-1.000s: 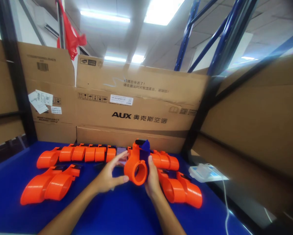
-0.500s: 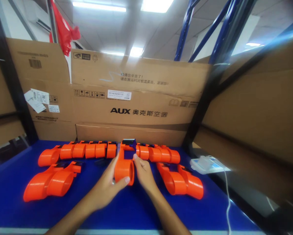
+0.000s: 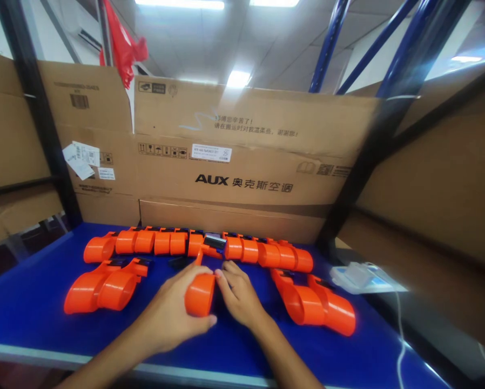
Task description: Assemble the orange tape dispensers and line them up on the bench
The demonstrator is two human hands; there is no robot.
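In the middle of the head view, my left hand (image 3: 180, 308) is wrapped round the cylindrical cup end of an orange plastic holder (image 3: 200, 295). Its narrow arm points away from me, toward a dark clip-like end (image 3: 215, 242). The fingers of my right hand (image 3: 238, 292) are curled, with the thumb and index tip at the cup's right edge; what lies under those fingers is hidden. Beyond both hands runs a row of similar orange holders (image 3: 145, 241). A pair of them (image 3: 116, 289) lies left of my hands, another pair (image 3: 335, 310) to the right.
The holders lie on a blue tabletop (image 3: 242, 351) with a pale front edge. A printed cardboard sheet (image 3: 246, 156) closes off the back, between dark metal posts (image 3: 356, 162). At the right edge sits a pale, partly see-through item (image 3: 366, 277) beside a white cable (image 3: 400, 346).
The held holder has turned and tipped, its clip end lower and farther away. My left hand now wraps more fully round the cup. The whole view has shifted slightly.
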